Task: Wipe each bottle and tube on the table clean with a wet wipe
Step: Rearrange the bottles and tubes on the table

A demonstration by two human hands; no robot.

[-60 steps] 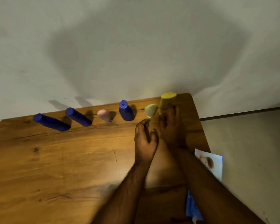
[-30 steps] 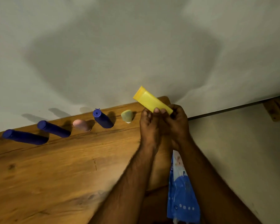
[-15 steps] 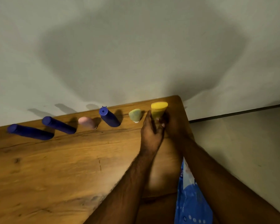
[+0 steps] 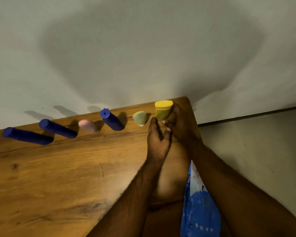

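Wooden table [image 4: 58, 177] against a pale wall [image 4: 143, 48]: at its far right corner my right hand [image 4: 179, 124] curls around the yellow tube [image 4: 162, 110], which stands upright on the table. My left hand [image 4: 158, 139] sits just beside it, fingers relaxed and holding nothing, fingertips near the tube's base. Leftward along the back edge stand a small green tube [image 4: 140, 117], a blue bottle [image 4: 111, 119], a pink tube [image 4: 89, 126] and two long blue bottles [image 4: 58, 128] [image 4: 26, 135]. A blue wipes pack [image 4: 199, 207] lies under my right forearm.
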